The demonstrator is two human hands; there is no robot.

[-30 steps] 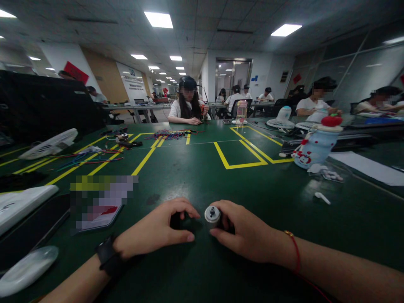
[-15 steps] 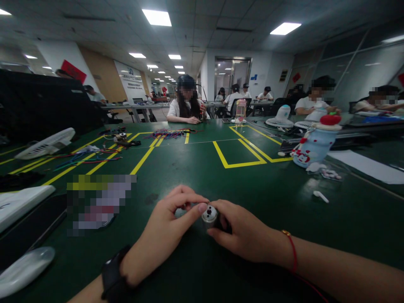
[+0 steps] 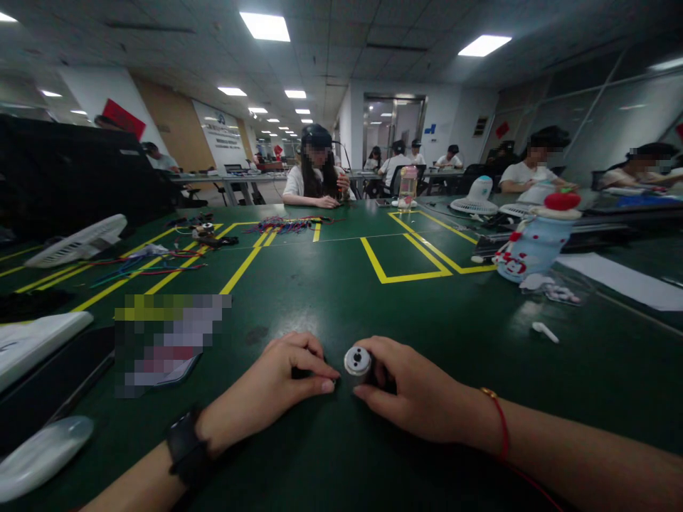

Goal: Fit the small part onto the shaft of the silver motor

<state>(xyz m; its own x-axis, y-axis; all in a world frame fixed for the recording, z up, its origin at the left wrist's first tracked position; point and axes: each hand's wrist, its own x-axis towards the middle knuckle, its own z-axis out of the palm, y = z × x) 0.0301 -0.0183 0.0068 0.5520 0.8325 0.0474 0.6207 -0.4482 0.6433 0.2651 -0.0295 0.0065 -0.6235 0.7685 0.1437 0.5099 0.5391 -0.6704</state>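
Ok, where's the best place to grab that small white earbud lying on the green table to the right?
Probably pinch the small white earbud across its narrow stem from above; it lies flat on the green table, clear of clutter.

Open-plan assembly workroom in office building: long green worktop [image 3: 331, 284] with yellow taped zones [image 3: 405, 259], coloured wire bundles [image 3: 291, 226] far beyond fingers, seated workers at rows of tables, panel ceiling lights [image 3: 265, 26], glass partitions [image 3: 602, 121] right.
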